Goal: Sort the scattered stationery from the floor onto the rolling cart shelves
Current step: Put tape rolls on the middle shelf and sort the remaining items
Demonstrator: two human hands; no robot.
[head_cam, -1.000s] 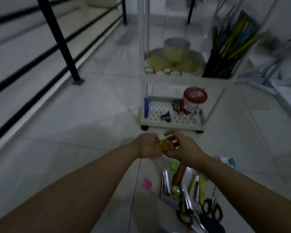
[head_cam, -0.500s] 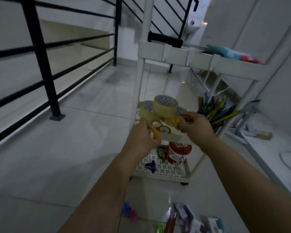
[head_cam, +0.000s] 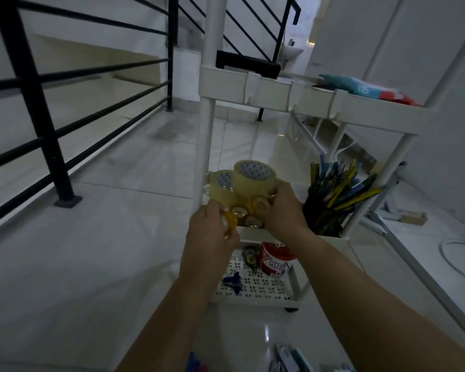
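Observation:
A white rolling cart [head_cam: 269,93] stands in front of me with three shelves. On its middle shelf sit big rolls of packing tape [head_cam: 253,175] and a few small tape rolls [head_cam: 239,212]. My left hand [head_cam: 210,226] grips a small yellow tape roll [head_cam: 229,224] at the shelf's front edge. My right hand [head_cam: 282,208] holds another small yellow tape roll [head_cam: 259,204] against the big rolls on the shelf. Scattered stationery [head_cam: 287,358] lies on the floor at the bottom edge, mostly cut off.
A black cup of pens and pencils [head_cam: 330,200] stands on the middle shelf, right. The bottom shelf carries a red-lidded tub [head_cam: 275,260], a blue clip [head_cam: 232,281] and a tape dispenser. Folded items [head_cam: 365,88] lie on the top shelf. Black railing [head_cam: 38,98] runs along the left.
I have lifted both hands from the floor pile up to the middle shelf, each with a small tape roll. The right hand has moved down and in to the big rolls.

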